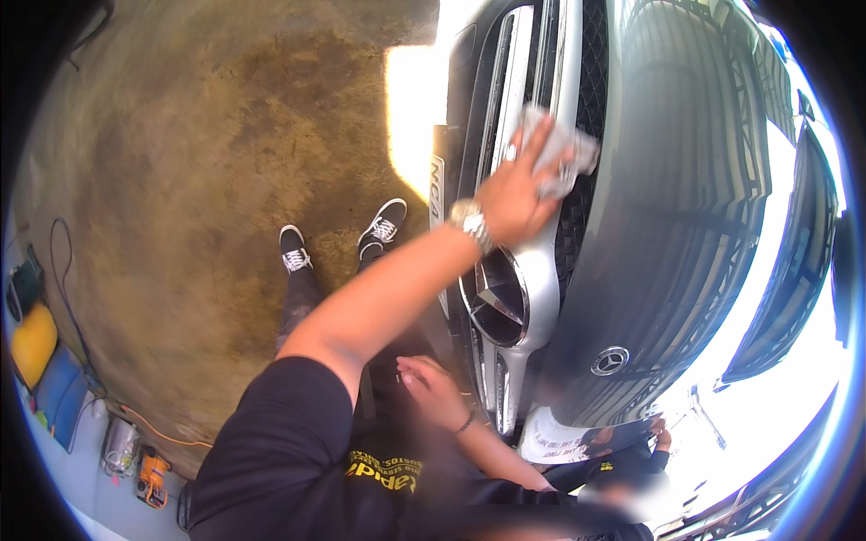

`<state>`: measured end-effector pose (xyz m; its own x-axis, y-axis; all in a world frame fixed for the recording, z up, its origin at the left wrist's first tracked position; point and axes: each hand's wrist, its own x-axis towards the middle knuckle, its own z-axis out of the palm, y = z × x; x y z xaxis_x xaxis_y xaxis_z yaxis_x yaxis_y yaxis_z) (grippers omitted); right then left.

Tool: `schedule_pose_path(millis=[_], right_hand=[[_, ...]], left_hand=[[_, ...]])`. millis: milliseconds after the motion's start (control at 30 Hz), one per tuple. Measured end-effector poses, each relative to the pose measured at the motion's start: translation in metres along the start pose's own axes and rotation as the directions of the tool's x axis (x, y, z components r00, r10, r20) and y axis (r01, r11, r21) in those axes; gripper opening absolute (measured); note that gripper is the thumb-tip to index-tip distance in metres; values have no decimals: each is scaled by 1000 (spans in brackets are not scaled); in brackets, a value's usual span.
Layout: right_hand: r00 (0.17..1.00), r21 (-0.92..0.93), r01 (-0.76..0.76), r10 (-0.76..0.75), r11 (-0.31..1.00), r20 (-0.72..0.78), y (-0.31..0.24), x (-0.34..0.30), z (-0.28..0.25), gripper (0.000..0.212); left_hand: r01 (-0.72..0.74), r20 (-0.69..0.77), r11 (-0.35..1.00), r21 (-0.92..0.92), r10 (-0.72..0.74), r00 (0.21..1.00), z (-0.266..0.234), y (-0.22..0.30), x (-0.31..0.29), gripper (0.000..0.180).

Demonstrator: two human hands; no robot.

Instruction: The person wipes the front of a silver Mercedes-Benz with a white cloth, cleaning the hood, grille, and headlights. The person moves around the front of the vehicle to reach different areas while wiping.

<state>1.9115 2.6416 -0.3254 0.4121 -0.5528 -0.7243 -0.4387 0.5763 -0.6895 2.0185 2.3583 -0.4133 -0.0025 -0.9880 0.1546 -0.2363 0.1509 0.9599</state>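
My left hand [525, 200], with a metal watch on its wrist, is spread over a crumpled pale cloth [564, 149] and presses it against the chrome bar of a car's front grille [566, 68]. Beneath my left forearm, the grille's large round star badge [494, 298] shows. My right hand [435, 389], a dark bracelet at its wrist, hovers low before my body, near the grille's lower end in the picture. Its fingers are loosely bent and somewhat blurred, and no object is visible in them.
The dark grey bonnet [672, 198] curves away on the right, with a small round emblem [610, 361]. Another person's hand [661, 431] is at the lower right. A stained concrete floor [198, 135] lies left. An orange cable [167, 435] and an orange tool [152, 478] are lower left.
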Motion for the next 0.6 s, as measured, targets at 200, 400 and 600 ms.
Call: schedule_pose_path(millis=[200,400,600], right_hand=[[999,-246,-5,13,969,33,16,14,16,33],[997,-223,-63,72,973,35,28,29,26,32],[950,87,-313,310,946,46,27,34,19,32]], left_hand=[[-107,179,989,101,87,980,9,39,-100,68],[-43,458,977,-210,137,879,-40,51,-117,53],[504,339,178,-845,-550,763,-116,-16,-41,40]])
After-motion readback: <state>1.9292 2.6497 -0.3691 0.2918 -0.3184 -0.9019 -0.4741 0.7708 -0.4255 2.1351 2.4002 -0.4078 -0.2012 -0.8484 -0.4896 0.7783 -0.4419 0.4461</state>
